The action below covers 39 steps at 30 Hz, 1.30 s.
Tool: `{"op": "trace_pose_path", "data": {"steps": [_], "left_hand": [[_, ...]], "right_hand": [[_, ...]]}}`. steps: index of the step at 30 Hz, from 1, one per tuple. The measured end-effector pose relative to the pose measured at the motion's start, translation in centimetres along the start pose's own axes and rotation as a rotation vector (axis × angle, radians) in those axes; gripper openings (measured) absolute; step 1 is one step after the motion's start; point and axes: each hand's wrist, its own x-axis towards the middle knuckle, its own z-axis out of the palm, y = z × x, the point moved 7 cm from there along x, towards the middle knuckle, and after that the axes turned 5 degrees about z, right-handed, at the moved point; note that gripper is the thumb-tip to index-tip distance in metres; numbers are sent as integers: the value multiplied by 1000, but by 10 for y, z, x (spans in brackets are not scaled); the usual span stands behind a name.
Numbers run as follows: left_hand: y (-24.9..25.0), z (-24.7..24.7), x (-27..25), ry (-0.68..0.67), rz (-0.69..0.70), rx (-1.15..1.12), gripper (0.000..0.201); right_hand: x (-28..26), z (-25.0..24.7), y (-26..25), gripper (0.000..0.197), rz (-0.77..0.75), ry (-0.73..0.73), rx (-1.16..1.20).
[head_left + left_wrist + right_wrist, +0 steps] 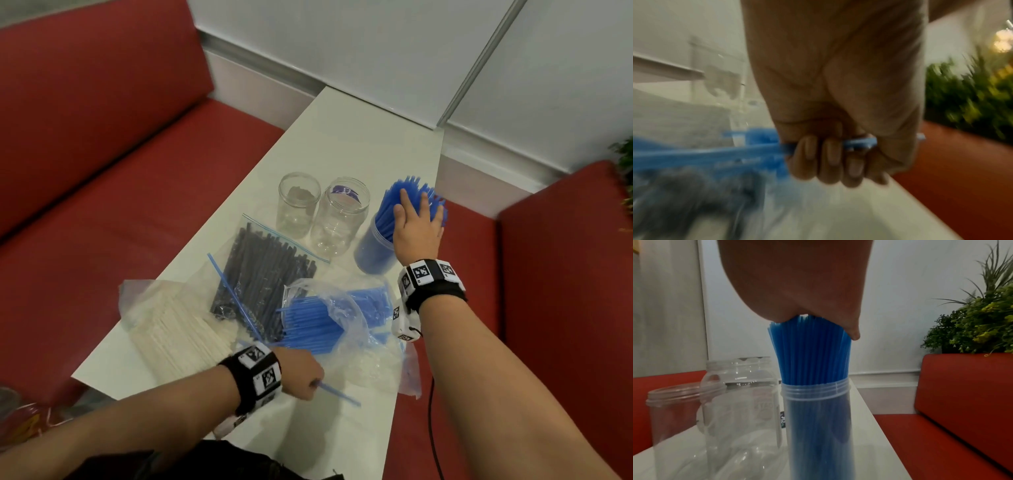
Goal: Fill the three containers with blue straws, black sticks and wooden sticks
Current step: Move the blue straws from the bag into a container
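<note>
Right of centre in the head view, the right hand (pixel 416 226) lies flat, fingers straight, on the tips of the blue plastic straws (pixel 809 350) packed in a tall clear container (pixel 818 418). Two empty clear jars (pixel 322 212) stand just left. Lower centre, the left hand (pixel 838 146) curls round thin blue straws (pixel 339 394) (blurred wrist view).

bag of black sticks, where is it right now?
Head view: the bag of black sticks lies flat mid-table, between the bag of wooden sticks on its left and the bag of blue straws on its right, just before the two empty jars.
</note>
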Motion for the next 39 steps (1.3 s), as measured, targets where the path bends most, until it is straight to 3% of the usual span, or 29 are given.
{"op": "trace_pose_path", "data": {"steps": [3,5,8,10,12,17,20,24,28,33,36,39], "left_hand": [[-12,-40,-17,8,-9,-132,23],[-28,-64,-25,77,-40,-178,18],[-60,-83,-39,176,-181,34,19],[-84,-73,-42,95,-322,214,45],[-100,-55,-42,1,-369,364,68],[-113,-41,-41,68,-311,509,31],[-113,-52,-44,95,-314,459,34],[-97,-83,-40,304,-228,394,32],[-69,-77,-14,444,-167,214,33],[-56,-23,17,345,-173,272,58],[-59,-18,16,367,-237,280,34],[-64,-23,10,334,-287,303,28]], "right_hand": [[3,-3,-5,52,31,48,32],[2,-13,-11,54,50,154,96],[-3,-17,-18,59,30,243,31],[1,-11,-18,68,47,197,-51],[8,-3,-14,78,85,104,-118],[15,-4,-15,83,86,4,-40],[7,-16,-20,76,68,116,109],[-21,-35,-29,51,-104,431,340],[-54,-17,-34,37,-248,430,521],[-87,10,-23,34,-257,381,495],[-95,6,-8,36,-222,430,507],[-102,3,-2,32,-251,473,548]]}}
